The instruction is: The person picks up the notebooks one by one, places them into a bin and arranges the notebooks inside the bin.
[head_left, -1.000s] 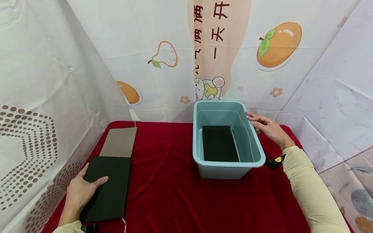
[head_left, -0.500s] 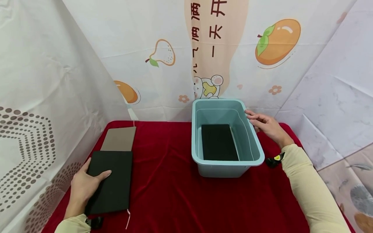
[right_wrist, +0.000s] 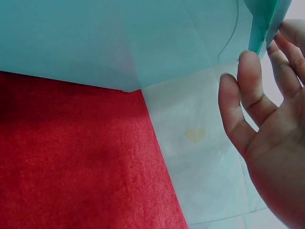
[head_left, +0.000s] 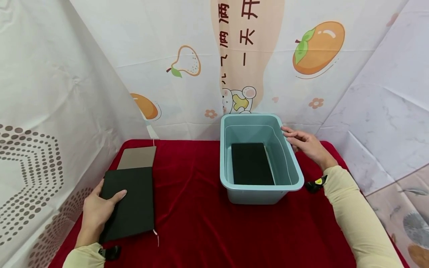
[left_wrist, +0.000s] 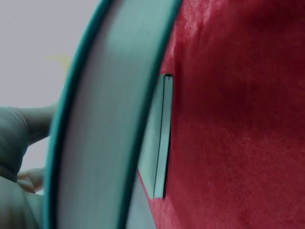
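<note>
My left hand (head_left: 98, 210) holds a black notebook (head_left: 132, 204) by its left side, the thumb lying on the cover. A pale ribbon hangs from the notebook's near right corner. Seen from the left wrist, the page edge of this notebook (left_wrist: 102, 124) fills the foreground, raised off the cloth. Beyond it a thinner notebook (left_wrist: 162, 138) lies flat; this is the grey-brown notebook (head_left: 137, 158), partly covered in the head view. My right hand (head_left: 310, 147) touches the right rim of a light blue bin (head_left: 261, 195) with loosely bent fingers. Inside the bin lies another black notebook (head_left: 252, 163).
A red cloth (head_left: 191, 208) covers the table. White printed curtains (head_left: 187, 100) stand close behind and on both sides. The bin's walls rise high around the notebook in it.
The black notebook in my left hand has moved forward and slightly right, covering more of the grey-brown one, and has turned a little. My right hand stays at the bin's rim.
</note>
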### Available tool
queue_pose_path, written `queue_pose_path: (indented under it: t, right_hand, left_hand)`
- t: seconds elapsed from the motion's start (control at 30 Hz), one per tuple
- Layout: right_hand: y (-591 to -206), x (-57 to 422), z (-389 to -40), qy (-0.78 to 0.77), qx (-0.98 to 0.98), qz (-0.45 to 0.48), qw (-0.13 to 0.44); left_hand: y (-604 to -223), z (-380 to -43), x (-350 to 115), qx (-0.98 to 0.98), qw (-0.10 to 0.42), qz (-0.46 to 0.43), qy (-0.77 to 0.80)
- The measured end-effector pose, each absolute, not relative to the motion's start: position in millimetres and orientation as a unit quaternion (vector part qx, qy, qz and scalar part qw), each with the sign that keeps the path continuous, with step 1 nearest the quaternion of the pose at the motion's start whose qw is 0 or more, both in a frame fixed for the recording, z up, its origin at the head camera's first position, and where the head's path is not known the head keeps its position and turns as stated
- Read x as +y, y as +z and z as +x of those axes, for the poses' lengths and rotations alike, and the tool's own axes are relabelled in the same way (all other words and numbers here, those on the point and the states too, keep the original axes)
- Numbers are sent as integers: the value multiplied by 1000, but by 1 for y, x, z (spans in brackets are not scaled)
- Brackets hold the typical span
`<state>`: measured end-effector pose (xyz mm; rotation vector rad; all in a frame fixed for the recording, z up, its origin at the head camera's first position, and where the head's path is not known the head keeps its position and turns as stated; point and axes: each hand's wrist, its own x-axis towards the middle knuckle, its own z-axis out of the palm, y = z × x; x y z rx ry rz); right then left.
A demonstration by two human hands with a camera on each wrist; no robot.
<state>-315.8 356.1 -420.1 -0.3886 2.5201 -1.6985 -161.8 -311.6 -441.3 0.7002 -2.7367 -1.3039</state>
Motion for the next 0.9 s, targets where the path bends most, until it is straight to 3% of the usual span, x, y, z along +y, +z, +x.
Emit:
queue_pose_path:
  t: [0.9]
  right_hand:
    - [-422,355,-317,-560,819,-122,36]
  left_hand:
    - [-420,-187,-288,-876,57,181,-443]
